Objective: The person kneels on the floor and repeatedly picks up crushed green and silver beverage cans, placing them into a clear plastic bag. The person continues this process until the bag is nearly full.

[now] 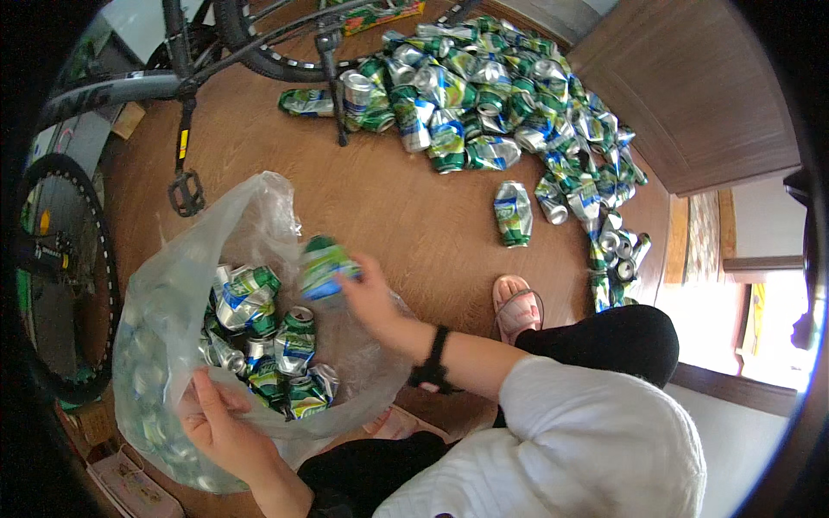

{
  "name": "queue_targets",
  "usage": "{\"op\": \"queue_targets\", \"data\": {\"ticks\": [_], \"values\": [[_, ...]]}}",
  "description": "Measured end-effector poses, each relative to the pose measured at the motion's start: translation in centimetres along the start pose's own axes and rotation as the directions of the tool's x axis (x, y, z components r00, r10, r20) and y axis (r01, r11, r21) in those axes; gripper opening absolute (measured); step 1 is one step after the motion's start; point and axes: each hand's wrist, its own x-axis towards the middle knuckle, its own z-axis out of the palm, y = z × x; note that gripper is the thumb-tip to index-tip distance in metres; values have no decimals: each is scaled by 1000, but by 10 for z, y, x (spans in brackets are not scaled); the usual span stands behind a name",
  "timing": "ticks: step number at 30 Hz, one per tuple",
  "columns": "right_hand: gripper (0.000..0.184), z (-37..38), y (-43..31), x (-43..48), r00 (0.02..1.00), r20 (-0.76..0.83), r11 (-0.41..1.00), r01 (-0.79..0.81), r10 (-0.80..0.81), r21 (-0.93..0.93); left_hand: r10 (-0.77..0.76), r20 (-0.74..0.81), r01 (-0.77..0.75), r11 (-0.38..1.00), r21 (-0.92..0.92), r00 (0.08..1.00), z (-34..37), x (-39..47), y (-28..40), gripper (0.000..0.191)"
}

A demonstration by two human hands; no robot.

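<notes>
My right hand (372,294) grips a green and blue aluminium can (322,267), blurred by motion, above the mouth of a clear plastic bag (162,265). The rim of that bag is pinched in my left hand (220,414), which keeps its near side up. Inside the bag lie several crushed cans (249,301), and more show dimly through its left wall. A single dented can (513,213) lies on the wooden floor, apart from the large heap of crushed cans (492,84) farther off.
A bicycle (116,90) stands at the left and top; its pedal (186,193) and kickstand (340,110) reach near the bag and cans. A brown wooden panel (693,90) borders the heap on the right. My sandalled foot (518,304) rests beside the loose can.
</notes>
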Motion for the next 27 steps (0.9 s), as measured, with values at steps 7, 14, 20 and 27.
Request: {"op": "queue_targets", "data": {"ticks": [7, 14, 20, 27], "values": [[50, 53, -91, 25, 842, 360, 909, 414, -402, 47, -12, 2, 12, 1000, -8, 1000, 5, -4, 4, 19], [74, -225, -21, 150, 632, -415, 448, -118, -654, -886, 12, -11, -11, 1000, 28, 1000, 5, -7, 2, 18], [82, -311, 9, 122, 738, -665, 435, -638, 113, -635, 31, 13, -32, 997, 66, 999, -4, 1, -8, 18], [59, -203, 24, 79, 983, -111, 724, 29, -145, -689, 26, 14, -25, 999, -22, 1000, 3, 2, 2, 16]]}}
